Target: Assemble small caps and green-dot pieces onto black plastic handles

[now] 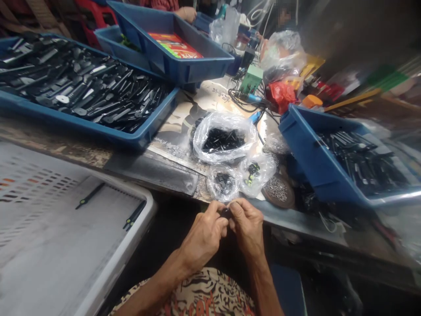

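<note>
My left hand and my right hand meet at the table's front edge, fingertips pinched together on a small dark part that I cannot make out clearly. Both hands are closed around it. Just beyond them lie clear plastic bags: a large one with small black pieces, a smaller one with black bits, and one with black and green parts. A round dish of tiny metal screws sits to the right of the bags.
A blue tray full of long black plastic parts is at the left, another blue tray at the right, stacked blue trays behind. A white perforated crate with a few black parts stands at lower left. Cables, bags and another person's hand at the back.
</note>
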The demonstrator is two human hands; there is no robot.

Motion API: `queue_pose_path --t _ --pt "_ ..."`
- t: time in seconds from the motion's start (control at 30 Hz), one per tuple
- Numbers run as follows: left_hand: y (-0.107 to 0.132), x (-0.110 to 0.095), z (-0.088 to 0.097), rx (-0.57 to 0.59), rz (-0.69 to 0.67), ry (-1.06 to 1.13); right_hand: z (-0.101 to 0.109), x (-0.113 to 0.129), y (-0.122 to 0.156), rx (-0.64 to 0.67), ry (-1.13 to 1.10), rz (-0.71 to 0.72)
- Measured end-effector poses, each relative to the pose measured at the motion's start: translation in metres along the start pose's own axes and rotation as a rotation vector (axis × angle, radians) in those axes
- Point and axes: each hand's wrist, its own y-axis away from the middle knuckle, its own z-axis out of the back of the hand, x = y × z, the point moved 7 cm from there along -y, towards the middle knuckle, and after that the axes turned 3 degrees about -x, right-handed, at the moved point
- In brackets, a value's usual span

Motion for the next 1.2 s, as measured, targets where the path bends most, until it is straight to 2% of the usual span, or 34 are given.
queue_pose_path --t 0.1,0.23,0.37,0.63,0.93,1.2 --pt "0.001 0.005 -0.005 0.055 0.095 0.205 0.001 0.007 -0.004 0.073 0.084 0.023" --pt "0.003 0.009 -0.012 0.104 0.208 0.474 0.001 0.012 -0.007 0.09 0.144 0.043" --pt "0.003 0.01 -0.015 0.11 0.257 0.604 0.0 0.013 -0.007 0.089 0.176 0.053" --pt "0.002 0.012 -0.018 0.089 0.323 0.657 -0.003 0.008 -0.007 0.135 0.161 0.038" --pt "0.001 0.012 -0.017 0.089 0.328 0.696 -0.001 0.007 -0.005 0.075 0.176 0.057" --pt "0.0 0.011 -0.017 0.129 0.293 0.586 0.002 0.006 -0.002 0.116 0.124 0.031"
